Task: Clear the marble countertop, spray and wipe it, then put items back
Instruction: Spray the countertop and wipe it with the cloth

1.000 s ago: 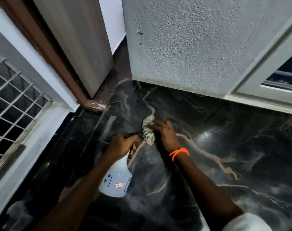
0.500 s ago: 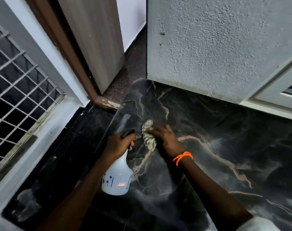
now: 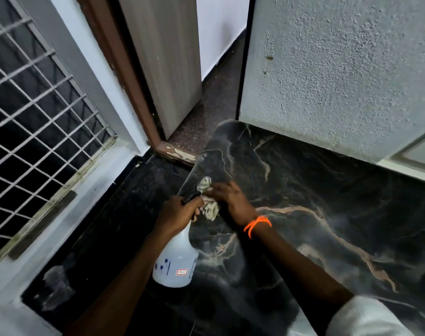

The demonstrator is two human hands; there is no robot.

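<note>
Wiping underway: right hand [image 3: 233, 202] pressing cloth [image 3: 210, 209] on desk [image 3: 327, 202], left hand [image 3: 178, 212] clenched round bottle [image 3: 176, 260] (next: sweep rightward).

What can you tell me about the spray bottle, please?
The spray bottle is translucent white plastic with a black trigger head, blue marks and a small red-printed label on its body. It hangs tilted, base toward the camera, over the marble countertop edge. The left hand grips its neck, beside the cloth under the right hand.
</note>
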